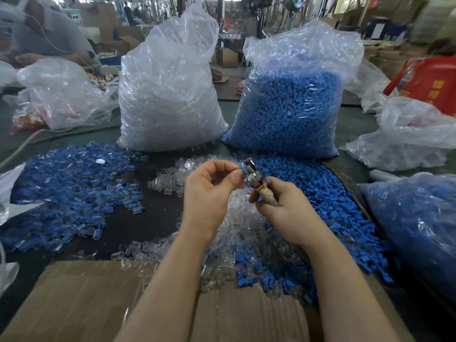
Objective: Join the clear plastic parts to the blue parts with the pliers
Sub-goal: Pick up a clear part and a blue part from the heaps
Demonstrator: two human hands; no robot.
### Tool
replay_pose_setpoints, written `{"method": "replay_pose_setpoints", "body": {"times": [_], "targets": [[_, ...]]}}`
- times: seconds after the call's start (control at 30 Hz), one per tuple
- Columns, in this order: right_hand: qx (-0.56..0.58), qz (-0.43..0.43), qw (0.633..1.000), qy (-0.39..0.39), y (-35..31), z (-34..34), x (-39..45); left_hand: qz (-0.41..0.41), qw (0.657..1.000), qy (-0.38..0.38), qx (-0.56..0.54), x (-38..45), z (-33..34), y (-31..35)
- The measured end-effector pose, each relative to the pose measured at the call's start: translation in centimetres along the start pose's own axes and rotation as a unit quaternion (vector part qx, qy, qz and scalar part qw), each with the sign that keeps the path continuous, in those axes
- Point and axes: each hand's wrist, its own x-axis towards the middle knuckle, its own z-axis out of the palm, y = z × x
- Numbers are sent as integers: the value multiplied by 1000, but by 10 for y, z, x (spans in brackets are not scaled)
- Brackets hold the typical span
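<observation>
Cardboard point(81, 302) is lying nearest, under both forearms. Just beyond it, the pliers point(254, 177) are being gripped by the right hand point(283, 206), fingers curled round the wrapped handles, the metal head pointing up and left. A small part, too blurred to identify, is being pinched against that head by the left hand point(209, 191). Clear plastic parts point(172, 176) and blue parts point(333, 193) are being kept in heaps below the hands.
</observation>
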Motion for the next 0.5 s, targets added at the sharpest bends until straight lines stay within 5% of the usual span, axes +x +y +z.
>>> {"method": "replay_pose_setpoints", "body": {"times": [0.33, 0.5], "targets": [[-69, -9, 997, 32, 0, 1, 2, -89, 995, 10, -40, 3, -6, 2], [-193, 66, 975, 92, 11, -8, 6, -255, 915, 210, -232, 16, -47, -4]]}}
